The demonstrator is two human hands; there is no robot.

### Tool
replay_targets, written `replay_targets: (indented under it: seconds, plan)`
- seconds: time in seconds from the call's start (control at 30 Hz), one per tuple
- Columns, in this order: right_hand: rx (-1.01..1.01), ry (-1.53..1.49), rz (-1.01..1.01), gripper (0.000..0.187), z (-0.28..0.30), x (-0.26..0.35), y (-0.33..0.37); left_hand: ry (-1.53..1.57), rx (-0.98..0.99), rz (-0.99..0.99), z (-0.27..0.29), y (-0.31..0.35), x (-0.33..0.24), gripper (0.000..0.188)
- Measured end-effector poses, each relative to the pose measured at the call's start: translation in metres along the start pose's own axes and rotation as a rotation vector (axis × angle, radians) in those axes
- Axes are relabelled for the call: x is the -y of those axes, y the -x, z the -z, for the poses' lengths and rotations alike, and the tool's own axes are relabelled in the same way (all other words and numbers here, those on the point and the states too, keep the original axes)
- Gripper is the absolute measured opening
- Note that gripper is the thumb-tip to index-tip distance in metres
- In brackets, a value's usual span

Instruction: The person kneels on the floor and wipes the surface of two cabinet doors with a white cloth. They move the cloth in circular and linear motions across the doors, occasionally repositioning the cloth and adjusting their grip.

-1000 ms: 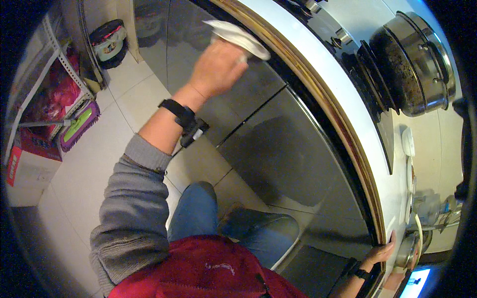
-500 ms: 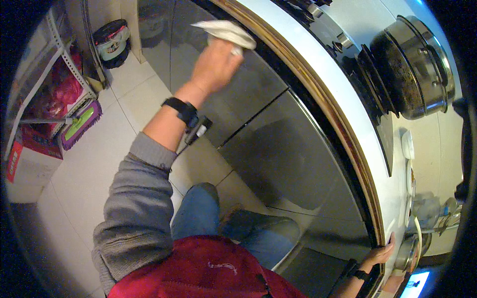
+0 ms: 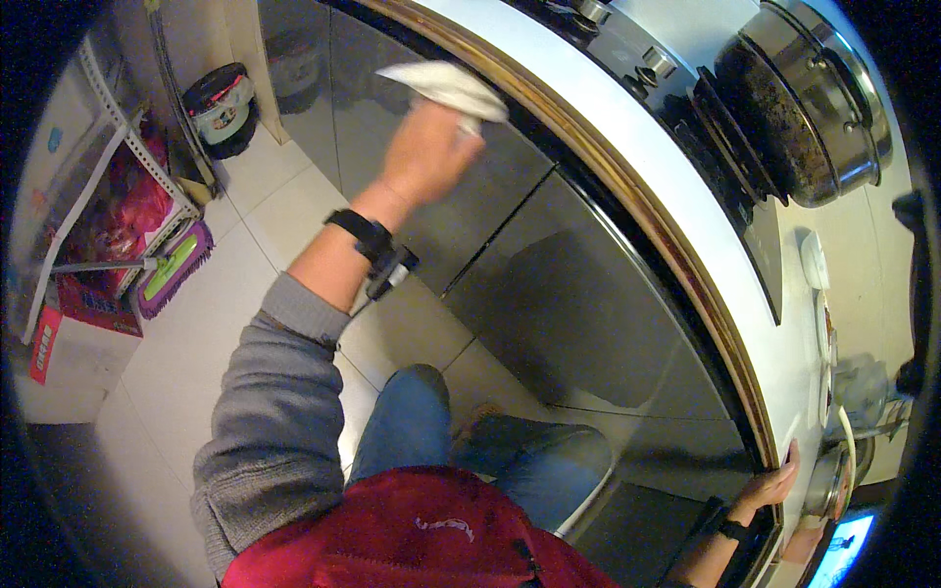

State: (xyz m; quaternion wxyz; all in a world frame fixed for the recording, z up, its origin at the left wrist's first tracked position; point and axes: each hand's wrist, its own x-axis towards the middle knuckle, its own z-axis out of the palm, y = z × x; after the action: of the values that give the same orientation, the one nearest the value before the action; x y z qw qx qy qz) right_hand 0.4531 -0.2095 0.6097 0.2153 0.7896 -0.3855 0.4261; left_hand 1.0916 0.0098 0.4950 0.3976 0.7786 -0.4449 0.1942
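My left hand point(image 3: 431, 152), at the end of a grey sleeve and a black wrist strap, is closed on a white cloth point(image 3: 446, 88). The cloth lies against the upper part of a dark, glossy cabinet front point(image 3: 578, 314), just under the counter's brown-trimmed edge point(image 3: 676, 240). Low on the right, my right hand point(image 3: 767, 487) grips the edge of the white countertop point(image 3: 686, 147). Its fingers lie over the top, and part of the grip is hidden.
A stove point(image 3: 627, 59) carries a large steel pot point(image 3: 814, 108). Dishes point(image 3: 816, 260) stand farther along the counter, near a lit screen point(image 3: 845, 549). On the left are a bin point(image 3: 221, 113), a purple-fringed mop point(image 3: 176, 269) and a metal rack point(image 3: 108, 118). Pale tiles point(image 3: 196, 343) cover the floor.
The cloth in my left hand has slid a short way along the cabinet front, closer to the gap between the doors. My right hand stays on the counter edge. The whole view has shifted slightly.
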Motion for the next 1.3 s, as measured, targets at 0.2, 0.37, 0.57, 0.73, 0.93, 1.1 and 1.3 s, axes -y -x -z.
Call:
replay_targets:
  seconds: [0.2, 0.37, 0.57, 0.73, 0.93, 1.1, 1.3]
  plan:
    - [-0.026, 0.015, -0.007, 0.053, -0.002, -0.002, -0.001, 0.043, -0.342, -0.085, -0.001, -0.027, 0.043, 0.042]
    - [-0.054, -0.002, -0.006, 0.051, -0.006, -0.007, -0.001, 0.129, -0.053, 0.142, -0.093, 0.054, -0.023, 0.057]
    - [-0.041, 0.051, -0.006, 0.052, -0.005, -0.011, -0.001, 0.491, 0.256, 0.276, -0.126, 0.128, -0.036, 0.049]
    - [-0.039, 0.109, 0.023, 0.055, -0.003, -0.006, -0.002, 0.173, -0.222, 0.009, -0.109, 0.045, -0.014, 0.065]
    - [-0.055, 0.06, -0.019, 0.058, -0.005, 0.003, -0.001, 0.22, -0.064, 0.015, -0.108, 0.086, 0.005, 0.064]
    - [-0.05, 0.067, -0.026, 0.057, -0.005, -0.005, -0.001, 0.272, 0.264, 0.203, -0.106, 0.127, -0.001, 0.064]
    - [-0.039, 0.126, 0.043, 0.054, -0.005, -0.014, 0.0, 0.141, -0.158, -0.048, -0.087, 0.064, 0.004, 0.055]
